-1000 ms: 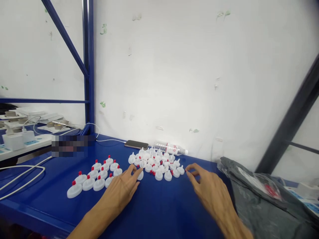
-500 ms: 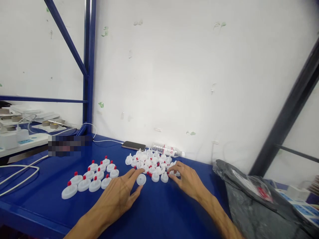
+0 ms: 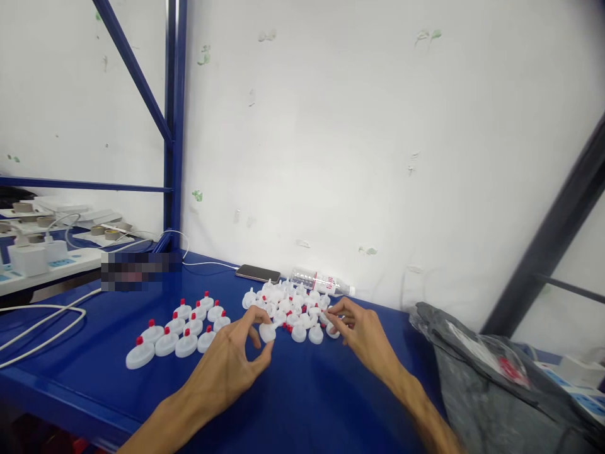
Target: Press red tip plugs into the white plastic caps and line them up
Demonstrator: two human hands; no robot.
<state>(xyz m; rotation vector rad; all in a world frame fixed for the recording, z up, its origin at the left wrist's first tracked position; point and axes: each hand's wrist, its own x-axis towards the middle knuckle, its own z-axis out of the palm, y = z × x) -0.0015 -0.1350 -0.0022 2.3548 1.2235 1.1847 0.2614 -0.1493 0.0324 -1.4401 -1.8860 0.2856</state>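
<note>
My left hand point(image 3: 239, 350) pinches a white nozzle cap point(image 3: 267, 333) between thumb and fingers, its spout pointing right and bare of any red tip. At the right side of a pile of loose white nozzle caps point(image 3: 299, 333) and small red tips point(image 3: 289, 328), my right hand point(image 3: 357, 328) has its thumb and fingers drawn together; what they hold is too small to make out. Left of my left hand, several white caps with red tips point(image 3: 186, 342) stand upright in slanting rows on the blue table point(image 3: 302, 403).
Behind the pile lie a phone point(image 3: 258, 273) with a white cable and a clear plastic bottle point(image 3: 324, 282) on its side. A grey plastic bag point(image 3: 472, 378) covers the right side. A power strip point(image 3: 61, 268) and cables are at the left.
My left hand has turned the cap from showing its round underside to having its spout point right. My right hand has lifted slightly from the pile's edge, fingers closer together.
</note>
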